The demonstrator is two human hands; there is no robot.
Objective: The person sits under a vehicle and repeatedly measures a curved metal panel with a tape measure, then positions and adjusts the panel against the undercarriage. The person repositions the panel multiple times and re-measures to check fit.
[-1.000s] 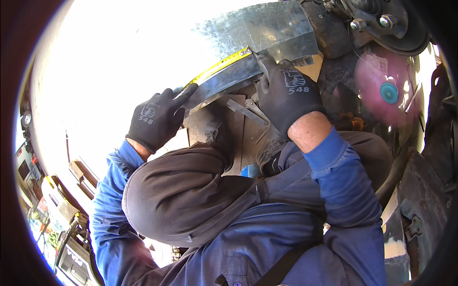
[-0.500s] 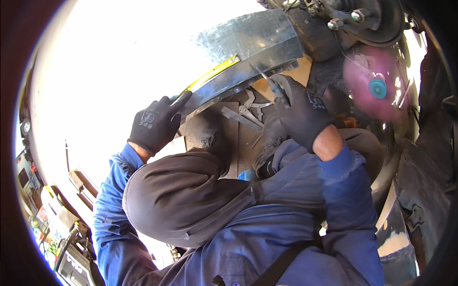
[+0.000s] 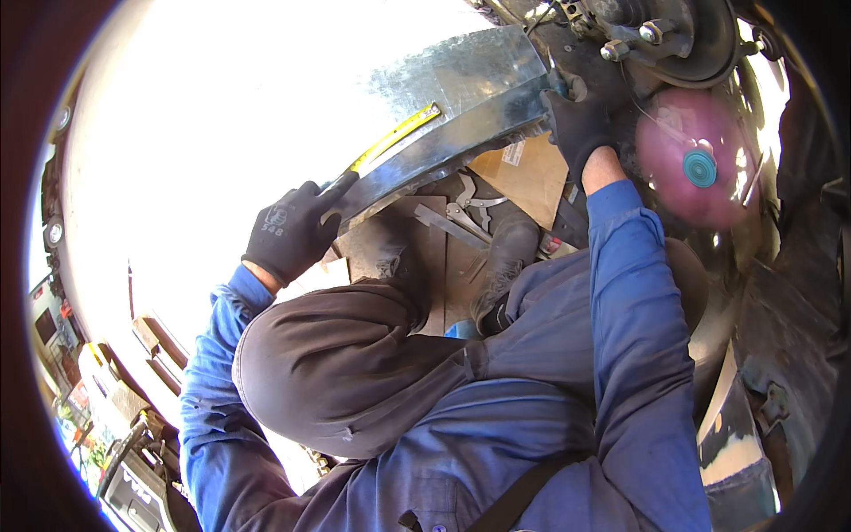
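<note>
A curved, shiny sheet-metal panel point(image 3: 483, 111) lies across in front of me, its left part lost in glare. My left hand point(image 3: 288, 229), in a black glove, is closed on its near left end, the index finger stretched along the edge at the end of a yellow measuring strip point(image 3: 397, 136). That strip, likely a tape measure blade, lies along the panel. At the panel's far right end is my right hand point(image 3: 581, 124), also gloved, with its fingers closed round a slim pointed tool point(image 3: 556, 80) like a scriber. Its tip points away from me; part of its handle is hidden.
Locking pliers point(image 3: 465, 213), a flat metal strip point(image 3: 450, 224) and a piece of cardboard point(image 3: 523, 177) lie on the floor by my boots. A wheel hub point(image 3: 660, 40) with studs stands at the far right, above a pinkish rounded object point(image 3: 678, 151) with a teal disc.
My right hand has moved away and to the right with the pointed tool, from mid-panel to its right end. More cardboard shows. My left hand and the yellow strip have hardly moved.
</note>
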